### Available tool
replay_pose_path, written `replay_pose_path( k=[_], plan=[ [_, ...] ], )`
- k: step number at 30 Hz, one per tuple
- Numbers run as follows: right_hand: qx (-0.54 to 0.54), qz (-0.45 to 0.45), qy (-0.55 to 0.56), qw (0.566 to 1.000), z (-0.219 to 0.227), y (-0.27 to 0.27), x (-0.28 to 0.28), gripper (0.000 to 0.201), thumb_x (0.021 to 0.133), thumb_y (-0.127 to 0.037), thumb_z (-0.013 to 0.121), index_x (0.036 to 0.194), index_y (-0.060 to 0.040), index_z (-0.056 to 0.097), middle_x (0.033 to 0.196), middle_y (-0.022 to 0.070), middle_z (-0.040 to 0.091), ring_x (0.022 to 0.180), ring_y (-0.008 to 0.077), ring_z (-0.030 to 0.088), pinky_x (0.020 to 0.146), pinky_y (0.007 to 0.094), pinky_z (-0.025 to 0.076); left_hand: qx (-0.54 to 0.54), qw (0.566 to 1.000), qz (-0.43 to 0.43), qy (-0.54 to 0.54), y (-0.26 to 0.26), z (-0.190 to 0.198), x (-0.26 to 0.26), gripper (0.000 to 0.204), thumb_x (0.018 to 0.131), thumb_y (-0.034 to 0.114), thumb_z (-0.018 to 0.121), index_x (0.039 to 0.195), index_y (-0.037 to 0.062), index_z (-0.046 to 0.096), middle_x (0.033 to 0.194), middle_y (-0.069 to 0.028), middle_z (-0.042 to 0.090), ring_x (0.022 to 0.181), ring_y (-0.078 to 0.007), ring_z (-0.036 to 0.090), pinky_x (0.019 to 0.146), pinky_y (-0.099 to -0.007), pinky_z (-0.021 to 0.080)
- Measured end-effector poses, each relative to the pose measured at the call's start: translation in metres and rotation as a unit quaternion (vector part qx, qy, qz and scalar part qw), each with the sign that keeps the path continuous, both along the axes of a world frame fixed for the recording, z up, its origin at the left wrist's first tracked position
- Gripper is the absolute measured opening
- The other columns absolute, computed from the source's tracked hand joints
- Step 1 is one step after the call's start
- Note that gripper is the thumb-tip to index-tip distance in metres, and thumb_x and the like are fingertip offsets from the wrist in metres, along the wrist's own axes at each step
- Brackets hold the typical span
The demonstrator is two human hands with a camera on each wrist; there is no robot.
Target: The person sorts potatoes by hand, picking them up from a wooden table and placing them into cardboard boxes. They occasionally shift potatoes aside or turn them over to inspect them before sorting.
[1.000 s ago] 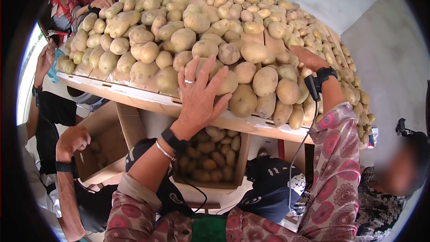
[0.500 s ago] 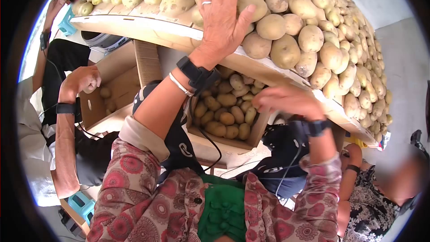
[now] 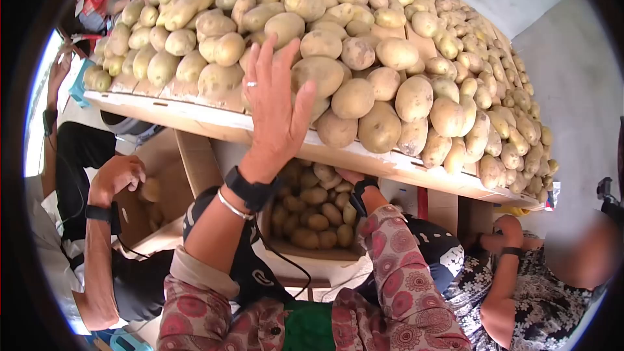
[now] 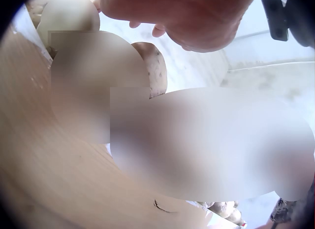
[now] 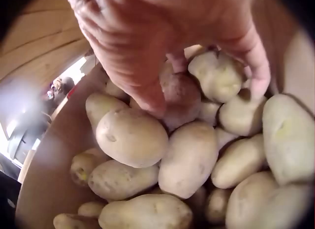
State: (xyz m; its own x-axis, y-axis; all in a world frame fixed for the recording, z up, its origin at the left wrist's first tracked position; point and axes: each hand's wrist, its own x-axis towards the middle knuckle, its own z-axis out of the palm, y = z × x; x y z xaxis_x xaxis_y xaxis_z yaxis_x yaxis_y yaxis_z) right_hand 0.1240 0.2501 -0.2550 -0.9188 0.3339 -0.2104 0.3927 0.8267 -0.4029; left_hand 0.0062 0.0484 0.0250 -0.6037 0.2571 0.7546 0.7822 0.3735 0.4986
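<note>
In the head view my left hand (image 3: pixel 276 114) lies with straight fingers against the potatoes (image 3: pixel 317 75) at the near edge of the heap, thumb out to the right. From the left wrist view the same hand (image 4: pixel 177 15) shows at the top, above a potato (image 4: pixel 71 17). My right hand (image 3: pixel 351 177) reaches into a cardboard box (image 3: pixel 354 221) of potatoes under the heap's edge, mostly hidden by the board. Seen from the right wrist, that hand (image 5: pixel 172 37) spreads over the box's potatoes, thumb at a brownish potato (image 5: pixel 179 98), a fingertip at another potato (image 5: pixel 243 113).
The heap rests on a cardboard-covered surface with a pale front edge (image 3: pixel 195 123). To the left, another person's hand (image 3: pixel 120 175) is over a second cardboard box (image 3: pixel 185 156) with a few potatoes. A seated person in a floral top (image 3: pixel 552 299) is at the right. A cable (image 3: pixel 289 260) hangs from my left wrist.
My right hand left the right side of the heap, came back and down, and is now inside the box. The left hand stays at the heap's edge. The head view shifted and swung back.
</note>
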Motion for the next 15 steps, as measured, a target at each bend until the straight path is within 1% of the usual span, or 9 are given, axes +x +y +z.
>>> replay_pose_path(
  k=[3, 5, 6, 9, 11, 13, 14, 15],
  plan=[
    [0.027, -0.017, 0.010, 0.999, -0.011, 0.004, -0.002, 0.059, 0.078, -0.036, 0.065, 0.127, -0.0082, 0.047, 0.127, 0.0161, 0.049, 0.119, 0.0279, 0.045, 0.101, 0.0368, 0.033, -0.013, 1.000, -0.008, -0.001, 0.007, 0.000, 0.008, 0.051, 0.092, 0.034, 0.048, 0.133, 0.0044, 0.044, 0.141, -0.0222, 0.032, 0.130, -0.0444, 0.026, 0.105, -0.0534, 0.019],
    [0.042, -0.026, 0.016, 0.999, -0.016, 0.002, -0.006, 0.060, 0.077, -0.036, 0.067, 0.125, -0.0081, 0.048, 0.124, 0.0156, 0.051, 0.116, 0.0274, 0.047, 0.100, 0.0368, 0.035, -0.082, 0.996, -0.015, 0.028, 0.007, 0.004, 0.012, 0.052, 0.090, 0.036, 0.050, 0.132, 0.0051, 0.046, 0.142, -0.0212, 0.032, 0.131, -0.0440, 0.024, 0.105, -0.0537, 0.018],
    [0.046, -0.027, 0.018, 0.998, -0.015, 0.000, -0.008, 0.060, 0.076, -0.036, 0.068, 0.125, -0.0081, 0.048, 0.123, 0.0154, 0.051, 0.115, 0.0272, 0.048, 0.099, 0.0368, 0.036, -0.094, 0.995, -0.017, 0.029, 0.008, 0.005, 0.014, 0.054, 0.088, 0.038, 0.052, 0.131, 0.0059, 0.047, 0.143, -0.0204, 0.031, 0.131, -0.0434, 0.024, 0.105, -0.0537, 0.018],
    [0.049, -0.025, 0.017, 0.998, -0.012, -0.002, -0.001, 0.061, 0.073, -0.036, 0.071, 0.123, -0.0081, 0.049, 0.119, 0.0147, 0.053, 0.111, 0.0265, 0.050, 0.096, 0.0368, 0.038, -0.098, 0.994, -0.027, 0.028, 0.010, 0.007, 0.018, 0.054, 0.088, 0.037, 0.053, 0.131, 0.0064, 0.047, 0.143, -0.0202, 0.031, 0.131, -0.0432, 0.024, 0.105, -0.0543, 0.018],
    [0.022, -0.002, -0.024, 0.999, -0.007, -0.006, 0.010, 0.062, 0.071, -0.036, 0.072, 0.121, -0.0080, 0.049, 0.116, 0.0143, 0.055, 0.108, 0.0261, 0.052, 0.094, 0.0368, 0.040, -0.104, 0.994, -0.029, 0.029, 0.009, 0.005, 0.017, 0.054, 0.088, 0.037, 0.053, 0.131, 0.0062, 0.047, 0.143, -0.0199, 0.031, 0.131, -0.0430, 0.024, 0.105, -0.0544, 0.018],
    [-0.028, 0.034, -0.103, 0.994, 0.006, -0.012, 0.020, 0.063, 0.069, -0.036, 0.074, 0.120, -0.0080, 0.050, 0.114, 0.0138, 0.056, 0.106, 0.0256, 0.054, 0.092, 0.0368, 0.041, -0.103, 0.994, -0.032, 0.028, 0.011, 0.005, 0.016, 0.054, 0.088, 0.037, 0.053, 0.131, 0.0060, 0.047, 0.143, -0.0196, 0.030, 0.131, -0.0428, 0.024, 0.104, -0.0544, 0.019],
    [-0.076, 0.063, -0.155, 0.983, 0.012, -0.014, 0.026, 0.063, 0.069, -0.036, 0.075, 0.119, -0.0080, 0.050, 0.113, 0.0136, 0.057, 0.105, 0.0254, 0.055, 0.091, 0.0368, 0.042, -0.101, 0.994, -0.034, 0.031, 0.012, 0.005, 0.016, 0.053, 0.087, 0.036, 0.054, 0.131, 0.0066, 0.047, 0.143, -0.0191, 0.030, 0.131, -0.0426, 0.024, 0.104, -0.0544, 0.019],
    [-0.140, 0.089, -0.182, 0.969, 0.020, -0.017, 0.030, 0.064, 0.068, -0.036, 0.076, 0.119, -0.0080, 0.051, 0.111, 0.0134, 0.057, 0.103, 0.0251, 0.055, 0.090, 0.0368, 0.043, -0.101, 0.994, -0.037, 0.036, 0.012, 0.004, 0.016, 0.053, 0.087, 0.035, 0.055, 0.131, 0.0071, 0.048, 0.144, -0.0187, 0.030, 0.131, -0.0424, 0.025, 0.104, -0.0543, 0.020]
  ],
)
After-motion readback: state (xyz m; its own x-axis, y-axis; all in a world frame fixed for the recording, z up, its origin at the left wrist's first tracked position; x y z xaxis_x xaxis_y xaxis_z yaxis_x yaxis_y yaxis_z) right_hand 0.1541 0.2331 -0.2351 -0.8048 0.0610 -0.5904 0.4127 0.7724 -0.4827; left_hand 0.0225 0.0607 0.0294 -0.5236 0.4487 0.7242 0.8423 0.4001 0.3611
